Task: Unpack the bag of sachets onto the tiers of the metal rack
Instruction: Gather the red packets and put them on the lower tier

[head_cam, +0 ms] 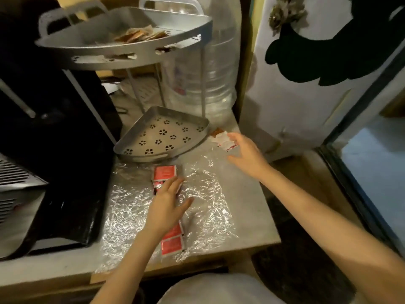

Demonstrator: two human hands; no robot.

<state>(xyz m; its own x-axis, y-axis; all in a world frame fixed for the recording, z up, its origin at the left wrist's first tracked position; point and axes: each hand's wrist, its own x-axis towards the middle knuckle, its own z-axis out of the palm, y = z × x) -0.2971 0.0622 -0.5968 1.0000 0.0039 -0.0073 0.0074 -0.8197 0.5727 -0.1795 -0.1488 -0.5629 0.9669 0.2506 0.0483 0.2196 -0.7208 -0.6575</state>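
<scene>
A metal corner rack stands on the counter. Its top tier (122,49) holds several brown sachets (140,35). Its lower tier (131,145), punched with flower holes, holds nothing. A strip of red sachets (165,172) lies on a clear crinkled plastic bag (206,194) in front of the rack. My left hand (166,205) rests on this strip with fingers straight. My right hand (245,154) reaches to the right of the lower tier, fingertips touching a few white-and-red sachets (223,140). I cannot tell whether it grips them.
A large clear water bottle (208,62) stands behind the rack. A black appliance (54,139) fills the left of the counter. A white door (306,84) with a dark shape on it stands at the right. The counter edge (219,262) runs near me.
</scene>
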